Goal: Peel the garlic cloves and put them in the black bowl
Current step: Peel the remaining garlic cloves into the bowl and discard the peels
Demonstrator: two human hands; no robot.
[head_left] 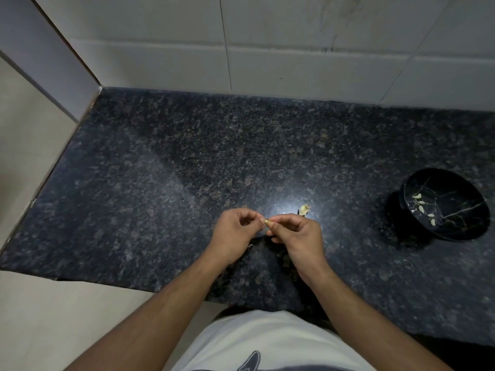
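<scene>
My dark granite counter (pixel 187 170) fills the view below the white tiled wall (pixel 294 36). The black bowl (pixel 455 226) sits well to my right, several peeled cloves (pixel 421 208) inside. My left hand (pixel 235 234) and right hand (pixel 297 234) meet above the counter, fingertips of both pinching one garlic clove (pixel 267 222) between them. A scrap of garlic (pixel 304 209) lies just beyond my right hand.

A dark speckled granite countertop (pixel 187 170) spans the scene from left to right. A white tiled wall (pixel 294 41) rises along its far edge. A white side panel (pixel 53 62) meets the countertop at its far left corner. Pale floor (pixel 40 317) lies at the near left.
</scene>
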